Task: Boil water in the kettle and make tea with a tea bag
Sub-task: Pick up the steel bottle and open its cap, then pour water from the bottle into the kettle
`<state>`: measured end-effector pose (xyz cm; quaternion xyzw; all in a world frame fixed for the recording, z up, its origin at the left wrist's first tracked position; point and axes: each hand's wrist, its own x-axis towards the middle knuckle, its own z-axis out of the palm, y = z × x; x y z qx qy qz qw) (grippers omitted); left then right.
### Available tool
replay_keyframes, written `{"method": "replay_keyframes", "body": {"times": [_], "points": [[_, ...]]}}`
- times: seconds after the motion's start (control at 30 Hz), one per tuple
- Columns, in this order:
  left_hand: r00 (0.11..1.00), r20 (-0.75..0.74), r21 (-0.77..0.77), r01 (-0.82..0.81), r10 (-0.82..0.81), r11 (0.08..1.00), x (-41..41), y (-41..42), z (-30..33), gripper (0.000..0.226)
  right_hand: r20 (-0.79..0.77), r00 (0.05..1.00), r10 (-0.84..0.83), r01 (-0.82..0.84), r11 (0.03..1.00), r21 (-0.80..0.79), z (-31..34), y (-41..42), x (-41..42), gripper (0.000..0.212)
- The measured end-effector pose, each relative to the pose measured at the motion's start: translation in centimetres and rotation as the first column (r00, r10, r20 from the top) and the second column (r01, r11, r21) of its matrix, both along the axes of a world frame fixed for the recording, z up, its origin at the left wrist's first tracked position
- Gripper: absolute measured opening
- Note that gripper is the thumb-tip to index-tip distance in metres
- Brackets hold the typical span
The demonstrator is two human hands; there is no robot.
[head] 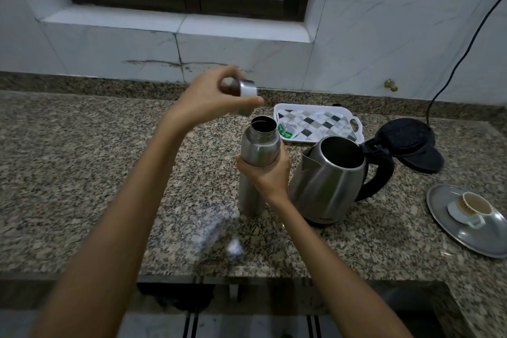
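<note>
Your left hand (pixel 211 99) is raised above the counter (pixel 96 173), thumb and fingers curled round a small steel cap (pixel 248 88), pinching it by the rim. The cap is tilted, open side facing left, and hangs just above and left of the bottle mouth, clear of it.

Your right hand (pixel 267 173) wraps the steel bottle (pixel 259 153) at mid-body, fingers curled round the far side, thumb on the near left. The bottle stands upright with its base on the counter and its mouth uncapped. Can't tell what's inside; the bore is dark.

The kettle (pixel 329 181) sits just right of the bottle, near your right hand but not touching it. Its steel body is upright on the counter and off its base, spout pointing left, black handle on the right, lid (pixel 406 134) flipped fully back. The inside looks dark; water level unreadable.

The black base (pixel 424 158) is far right behind the kettle, with a cord (pixel 466 55) running up the wall.

A white patterned tray (pixel 318 125) sits behind the bottle and kettle, with tea bags (pixel 284 130) at its left end, green tags showing.

On the right edge, a steel plate (pixel 452 230) carries a cup (pixel 473 207) of milky tea, with a tea bag lying against the cup's left side.
</note>
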<state>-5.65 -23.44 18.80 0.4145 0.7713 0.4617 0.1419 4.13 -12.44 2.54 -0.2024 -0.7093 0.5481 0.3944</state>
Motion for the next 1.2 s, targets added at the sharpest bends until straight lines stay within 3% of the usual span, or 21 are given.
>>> {"method": "replay_keyframes", "body": {"times": [0.07,0.2,0.3,0.47,0.8,1.07,1.2], "points": [[0.973,0.151,0.149,-0.196,0.173,0.969,0.1,-2.1,-3.9,0.044,0.002,1.000,-0.001,0.001,1.000,0.027,0.0,-0.1,0.1,0.077],[0.859,0.328,0.111,-0.449,0.394,0.887,1.5,-4.3,-14.0,0.057,0.010,1.000,0.004,-0.004,1.000,0.031,-0.1,-0.2,0.2,0.077],[0.814,0.400,0.051,-0.479,0.421,0.877,3.0,-4.4,-20.2,0.065,0.006,1.000,0.009,-0.009,1.000,0.023,-0.1,-0.2,0.2,0.074],[0.821,0.374,0.031,-0.476,0.431,0.879,4.3,-3.6,-25.9,0.075,0.001,1.000,0.011,-0.011,1.000,0.018,0.0,-0.2,0.2,0.073],[0.875,0.193,-0.006,-0.451,0.443,0.893,3.6,-2.8,-28.0,0.077,0.028,0.999,-0.019,0.018,0.999,0.032,-0.2,-0.1,0.3,0.079],[0.921,0.073,-0.007,-0.383,0.382,0.924,4.3,-2.5,-27.0,0.109,0.091,0.996,-0.023,0.019,0.999,0.044,1.0,-0.4,2.2,0.088],[0.924,0.118,0.054,-0.371,0.363,0.927,5.7,-1.2,-24.1,0.117,0.133,0.991,-0.023,0.007,0.993,0.115,0.2,-0.3,5.6,0.084]]}}
